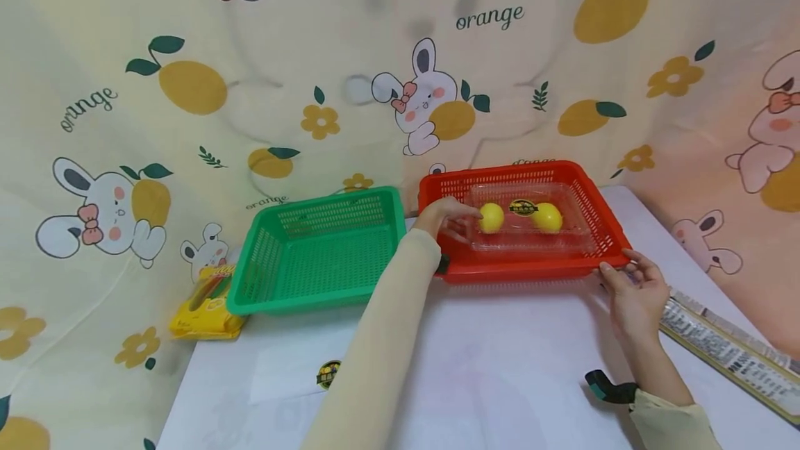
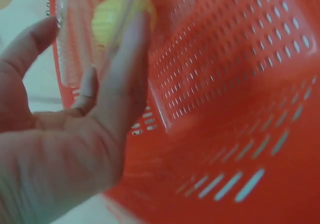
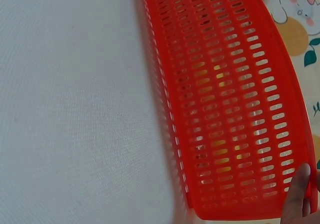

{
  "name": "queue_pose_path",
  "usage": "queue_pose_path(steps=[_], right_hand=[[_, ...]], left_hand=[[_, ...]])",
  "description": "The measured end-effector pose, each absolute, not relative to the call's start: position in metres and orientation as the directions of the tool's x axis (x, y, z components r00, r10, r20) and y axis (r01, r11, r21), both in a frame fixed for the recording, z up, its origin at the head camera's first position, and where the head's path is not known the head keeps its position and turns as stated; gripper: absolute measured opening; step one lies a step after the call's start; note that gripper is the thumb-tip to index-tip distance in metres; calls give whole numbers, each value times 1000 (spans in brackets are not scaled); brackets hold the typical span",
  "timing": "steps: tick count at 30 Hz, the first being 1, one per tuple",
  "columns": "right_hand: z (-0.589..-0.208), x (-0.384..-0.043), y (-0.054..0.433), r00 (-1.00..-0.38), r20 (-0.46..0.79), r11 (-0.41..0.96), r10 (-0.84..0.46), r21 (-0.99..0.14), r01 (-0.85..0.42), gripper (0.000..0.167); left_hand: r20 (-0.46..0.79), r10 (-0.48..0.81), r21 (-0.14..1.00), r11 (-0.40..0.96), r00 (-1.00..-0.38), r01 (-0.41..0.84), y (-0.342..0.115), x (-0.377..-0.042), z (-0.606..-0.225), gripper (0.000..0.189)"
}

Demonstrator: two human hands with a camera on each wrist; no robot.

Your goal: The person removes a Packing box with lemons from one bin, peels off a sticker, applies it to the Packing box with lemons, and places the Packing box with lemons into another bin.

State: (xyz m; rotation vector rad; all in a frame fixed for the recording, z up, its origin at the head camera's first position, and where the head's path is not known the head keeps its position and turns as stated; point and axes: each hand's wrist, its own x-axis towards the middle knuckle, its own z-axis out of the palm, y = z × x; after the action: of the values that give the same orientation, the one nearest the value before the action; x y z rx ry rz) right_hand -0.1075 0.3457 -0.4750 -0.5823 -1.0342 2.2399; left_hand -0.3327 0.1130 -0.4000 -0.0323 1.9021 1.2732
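Note:
A clear plastic box point(image 1: 578, 235) with a dark label and two round yellow fruits point(image 1: 491, 217) lies inside the red basket point(image 1: 519, 271). My left hand point(image 1: 442, 217) reaches over the basket's left side and grips the box's left end. In the left wrist view, thumb and fingers of the left hand point(image 2: 75, 134) lie on either side of the box's end, blurred near one fruit point(image 2: 120, 21). My right hand point(image 1: 637, 290) pinches the basket's front right corner at the rim. Through the basket's slots point(image 3: 225, 109) in the right wrist view, yellow patches show.
Left of the red basket stands a green basket point(image 1: 325, 262) with nothing in it. A yellow packet point(image 1: 209, 307) sits beside it at the table's left edge. A sheet with a round dark label point(image 1: 328, 373) lies in front. Along the right edge runs a long printed wrapper point(image 1: 725, 346).

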Motion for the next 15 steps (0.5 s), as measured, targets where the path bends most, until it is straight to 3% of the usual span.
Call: queue_pose_path(steps=[8, 15], right_hand=[[-476, -107, 345, -714, -151, -503, 683, -806, -311, 52], [-476, -107, 346, -713, -139, -509, 687, -793, -336, 52]], left_hand=[[-599, 517, 801, 388, -612, -457, 105, -341, -411, 69], [-589, 559, 807, 365, -583, -464, 106, -345, -415, 79]])
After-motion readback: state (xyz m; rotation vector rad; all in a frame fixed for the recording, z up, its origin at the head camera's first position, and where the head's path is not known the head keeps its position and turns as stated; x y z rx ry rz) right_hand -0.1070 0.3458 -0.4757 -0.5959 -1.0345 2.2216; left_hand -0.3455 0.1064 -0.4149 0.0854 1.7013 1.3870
